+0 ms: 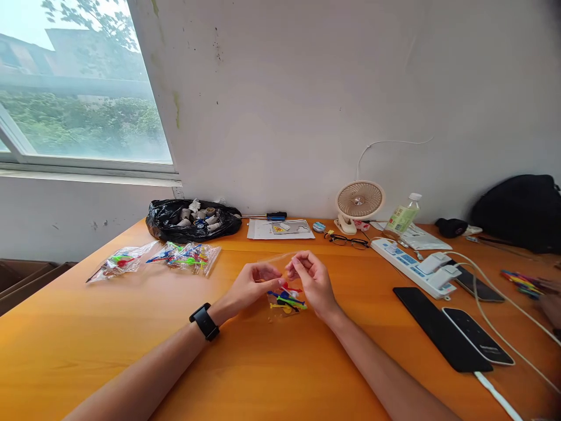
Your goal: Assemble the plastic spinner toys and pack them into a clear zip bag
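Note:
A clear plastic bag (pixel 287 308) holds several small coloured plastic pieces in blue, yellow, green and red. My left hand (pixel 256 280), with a black watch on its wrist, closes on the bag's left side near the top. Across from it, my right hand (pixel 310 279) pinches the upper right part of the same bag with thumb and fingers. The bag hangs between both hands, just above the wooden table (pixel 245 368). Farther left lie two more clear bags, one with a few coloured pieces (pixel 120 261) and a fuller one (pixel 186 257).
Behind stand a black bin bag (pixel 164 225) of cardboard rolls, papers (pixel 263 229), eyeglasses (pixel 346 240), a small fan (pixel 360 200) and a bottle (pixel 404 215). To the right are a power strip (pixel 403 263), phones and cables. Another person's hand (pixel 550 307) is by coloured pieces (pixel 523 283).

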A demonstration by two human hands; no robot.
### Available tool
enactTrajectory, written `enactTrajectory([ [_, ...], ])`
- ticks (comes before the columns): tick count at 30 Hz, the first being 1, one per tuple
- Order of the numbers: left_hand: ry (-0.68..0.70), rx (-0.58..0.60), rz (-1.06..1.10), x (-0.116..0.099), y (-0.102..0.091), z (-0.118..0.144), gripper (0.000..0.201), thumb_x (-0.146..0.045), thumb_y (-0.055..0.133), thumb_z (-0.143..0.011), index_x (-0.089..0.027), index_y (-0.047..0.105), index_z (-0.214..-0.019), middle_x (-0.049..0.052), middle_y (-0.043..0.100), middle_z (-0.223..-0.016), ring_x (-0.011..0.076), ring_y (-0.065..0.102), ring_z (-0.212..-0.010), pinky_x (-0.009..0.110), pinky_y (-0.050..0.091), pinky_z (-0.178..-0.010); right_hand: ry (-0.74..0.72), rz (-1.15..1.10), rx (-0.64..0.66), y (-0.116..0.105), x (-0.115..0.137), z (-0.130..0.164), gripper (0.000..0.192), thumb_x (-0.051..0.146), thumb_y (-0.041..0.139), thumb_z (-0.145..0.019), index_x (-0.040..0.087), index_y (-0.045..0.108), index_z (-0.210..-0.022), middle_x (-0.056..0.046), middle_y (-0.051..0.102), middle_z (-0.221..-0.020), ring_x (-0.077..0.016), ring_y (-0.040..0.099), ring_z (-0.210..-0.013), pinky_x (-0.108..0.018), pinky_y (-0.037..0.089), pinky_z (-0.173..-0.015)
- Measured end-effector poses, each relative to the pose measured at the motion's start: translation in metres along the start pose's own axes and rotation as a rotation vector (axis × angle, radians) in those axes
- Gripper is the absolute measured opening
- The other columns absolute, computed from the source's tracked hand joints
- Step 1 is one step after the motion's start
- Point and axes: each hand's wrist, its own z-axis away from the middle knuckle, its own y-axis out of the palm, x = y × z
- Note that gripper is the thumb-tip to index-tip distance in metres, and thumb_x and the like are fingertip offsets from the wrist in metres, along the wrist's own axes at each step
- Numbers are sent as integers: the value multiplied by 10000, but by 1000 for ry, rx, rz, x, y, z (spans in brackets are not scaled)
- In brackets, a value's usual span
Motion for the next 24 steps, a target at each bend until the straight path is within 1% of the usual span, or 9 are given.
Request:
enactTrajectory([
  [4, -26, 14, -55, 0, -3, 0, 246, -341, 833, -785, -129, 749, -879, 85, 790, -823, 214, 753, -762, 310, 582, -744, 13, 21, 31, 2, 0, 3, 271, 478, 719, -910, 235, 604, -874, -25, 690, -807, -175, 632, -692, -318, 541, -693],
  [6, -33, 33, -92, -1, -6, 0, 205, -296, 831, -769, -128, 757, -860, 84, 791, -813, 212, 750, -758, 292, 576, -718, 29, 30, 61, 2, 0, 4, 269, 469, 727, -899, 235, 604, -850, -25, 688, -793, -179, 627, -682, -321, 538, -686],
  [8, -33, 52, -102, -3, -9, 0, 216, -300, 834, -771, -132, 764, -887, 85, 794, -852, 212, 748, -787, 284, 575, -715, 37, 31, 84, 0, 1, 4, 265, 463, 722, -900, 232, 606, -839, -25, 687, -778, -178, 616, -670, -322, 534, -675],
  [10, 2, 9, -92, -5, -12, 0, 260, -338, 843, -785, -141, 762, -935, 86, 794, -924, 207, 743, -836, 279, 576, -733, 42, 30, 103, -2, 2, 3, 264, 458, 714, -903, 226, 612, -827, -26, 684, -770, -175, 613, -668, -323, 534, -674],
  [12, 57, -66, -79, -7, -15, -1, 293, -367, 850, -796, -150, 755, -968, 82, 788, -977, 192, 732, -874, 269, 571, -761, 52, 30, 113, -5, 2, 1, 250, 445, 733, -883, 220, 635, -838, -30, 685, -800, -185, 637, -725, -316, 539, -682],
  [15, 93, -100, -89, -7, -19, -4, 291, -380, 858, -798, -151, 758, -947, 73, 785, -941, 173, 722, -846, 259, 563, -761, 64, 67, 145, -11, 1, -3, 231, 415, 774, -847, 222, 704, -953, -40, 706, -910, -200, 668, -863, -303, 543, -734],
  [18, 108, -69, -92, -3, -24, -6, 307, -391, 867, -790, -150, 772, -955, 83, 792, -947, 182, 730, -847, 281, 575, -777, 61, 96, 188, -16, 0, -7, 251, 408, 776, -852, 229, 751, -1025, -39, 726, -925, -191, 673, -867, -299, 535, -755],
  [21, 131, -34, -67, -1, -28, -7, 365, -395, 876, -779, -150, 779, -1032, 98, 800, -988, 206, 745, -873, 324, 594, -816, 74, 70, 195, -21, 1, -11, 267, 420, 785, -840, 228, 785, -1026, -36, 732, -858, -186, 664, -803, -290, 521, -688],
  [24, 157, -33, -84, -3, -32, -7, 329, -391, 858, -793, -153, 800, -1012, 107, 809, -996, 224, 753, -897, 348, 599, -854, 88, 52, 202, -24, 4, -13, 223, 410, 785, -833, 218, 817, -942, -46, 751, -855, -182, 655, -791, -292, 518, -690],
])
